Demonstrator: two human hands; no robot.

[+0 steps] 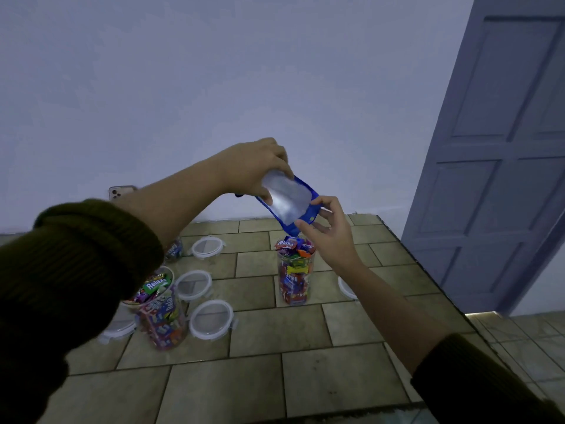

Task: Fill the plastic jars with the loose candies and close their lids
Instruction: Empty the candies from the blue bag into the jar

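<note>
While a blue candy bag point(289, 203) hangs tipped mouth-down over it, a clear plastic jar point(295, 275) stands upright on the tiled counter point(305, 347), near the back of the surface and right of centre. The jar is heaped with wrapped candies point(294, 246) that rise past its rim, and the bag's lower corner sits just above them. The left hand point(256, 168) pinches the bag's raised end between thumb and fingers. The right hand point(328, 231) pinches the bag's lower edge near the mouth, thumb on one side and fingertips on the other. Both forearms wear dark green sleeves. To the left, a second filled jar point(162, 310) stands open, with several round clear lids point(211, 319) lying flat around it. Another lid point(347, 287) lies partly hidden behind the right forearm. A phone point(120, 191) leans against the back wall.
</note>
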